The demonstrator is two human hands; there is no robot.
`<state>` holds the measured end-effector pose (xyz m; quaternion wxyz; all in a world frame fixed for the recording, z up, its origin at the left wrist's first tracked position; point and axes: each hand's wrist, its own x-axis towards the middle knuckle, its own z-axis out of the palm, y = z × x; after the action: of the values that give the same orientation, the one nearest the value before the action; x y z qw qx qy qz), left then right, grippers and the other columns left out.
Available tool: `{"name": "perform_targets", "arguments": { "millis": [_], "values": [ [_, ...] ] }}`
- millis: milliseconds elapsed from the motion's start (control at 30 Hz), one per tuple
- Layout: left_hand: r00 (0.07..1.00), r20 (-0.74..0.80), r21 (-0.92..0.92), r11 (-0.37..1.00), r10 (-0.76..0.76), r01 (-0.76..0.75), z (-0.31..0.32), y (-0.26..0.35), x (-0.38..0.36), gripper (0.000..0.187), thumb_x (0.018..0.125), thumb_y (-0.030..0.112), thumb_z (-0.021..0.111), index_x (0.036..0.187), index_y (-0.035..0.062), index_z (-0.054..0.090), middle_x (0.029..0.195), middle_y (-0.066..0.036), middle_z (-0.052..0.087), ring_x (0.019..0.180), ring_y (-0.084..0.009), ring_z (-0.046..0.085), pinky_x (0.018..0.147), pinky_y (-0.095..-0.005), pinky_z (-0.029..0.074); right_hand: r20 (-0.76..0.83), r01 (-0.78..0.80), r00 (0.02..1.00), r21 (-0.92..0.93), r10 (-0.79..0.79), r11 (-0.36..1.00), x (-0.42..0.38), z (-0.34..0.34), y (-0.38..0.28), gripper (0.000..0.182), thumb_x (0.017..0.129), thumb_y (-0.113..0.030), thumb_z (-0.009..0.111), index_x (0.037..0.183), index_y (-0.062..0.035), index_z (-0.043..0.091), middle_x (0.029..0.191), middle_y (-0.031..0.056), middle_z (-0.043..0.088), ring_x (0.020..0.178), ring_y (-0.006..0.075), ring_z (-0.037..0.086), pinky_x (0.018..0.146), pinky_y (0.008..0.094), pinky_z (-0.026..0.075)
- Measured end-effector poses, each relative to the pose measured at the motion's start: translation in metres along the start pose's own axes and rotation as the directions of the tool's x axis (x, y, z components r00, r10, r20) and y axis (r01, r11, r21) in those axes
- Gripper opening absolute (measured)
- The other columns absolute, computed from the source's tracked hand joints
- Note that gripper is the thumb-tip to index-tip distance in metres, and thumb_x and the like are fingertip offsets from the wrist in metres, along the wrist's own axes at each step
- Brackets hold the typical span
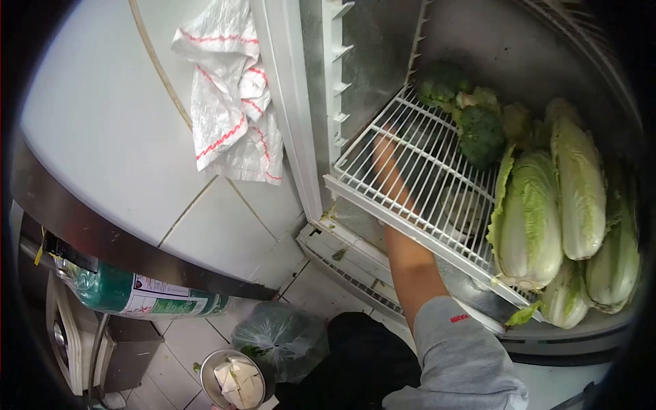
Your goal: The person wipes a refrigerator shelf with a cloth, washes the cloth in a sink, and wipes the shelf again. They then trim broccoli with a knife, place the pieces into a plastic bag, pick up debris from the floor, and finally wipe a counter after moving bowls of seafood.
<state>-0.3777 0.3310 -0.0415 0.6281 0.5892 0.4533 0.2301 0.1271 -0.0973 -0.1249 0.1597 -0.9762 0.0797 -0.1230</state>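
Note:
My right arm, in a grey sleeve, reaches into a refrigerator beneath a white wire shelf (430, 174). Through the wires my right hand (384, 142) shows only in part; its fingers and anything in them are hidden. At the bottom edge, a sliver of my left hand (223, 407) grips the rim of a metal bowl (207, 377) containing white cut pieces (239, 383). On the shelf lie broccoli (480, 133) and several long napa cabbages (533, 219). Below the shelf, a pale round item (463, 210) is partly visible.
A crumpled white cloth (232, 102) with red stripes lies left of the refrigerator's door frame (290, 102). On the tiled floor (311, 287) rests a clear plastic bag (280, 338) with greens. A green wrapped bottle (137, 294) is at lower left, beside a metal container (130, 352).

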Motion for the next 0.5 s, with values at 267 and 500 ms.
{"name": "perform_targets", "arguments": {
  "millis": [267,500],
  "values": [
    [0.996,-0.062,-0.123,0.991,-0.065,0.057,0.036,0.024,-0.003,0.013,0.082,0.011,0.057,0.080,0.0041,0.046,0.056,-0.005,0.051,0.044,-0.0121,0.045,0.041,-0.0257,0.036,-0.006,0.039,0.999,0.027,-0.039,0.999,-0.019,-0.004,-0.016,0.052,0.083,-0.019,0.051,0.131,-0.0034,0.037,0.130,0.0235,0.041,0.121,0.0365,0.039,0.099,0.0359,0.034],
    [0.992,-0.111,-0.087,0.994,-0.068,0.059,0.019,0.023,-0.010,0.014,0.079,0.011,0.059,0.074,0.0046,0.047,0.054,-0.004,0.050,0.041,-0.0104,0.043,0.040,-0.0231,0.035,0.154,-0.006,0.988,-0.087,0.019,0.996,0.000,-0.010,0.022,0.051,0.084,-0.020,0.051,0.130,-0.0031,0.038,0.129,0.0238,0.041,0.120,0.0371,0.039,0.099,0.0360,0.034]
  ]
}}
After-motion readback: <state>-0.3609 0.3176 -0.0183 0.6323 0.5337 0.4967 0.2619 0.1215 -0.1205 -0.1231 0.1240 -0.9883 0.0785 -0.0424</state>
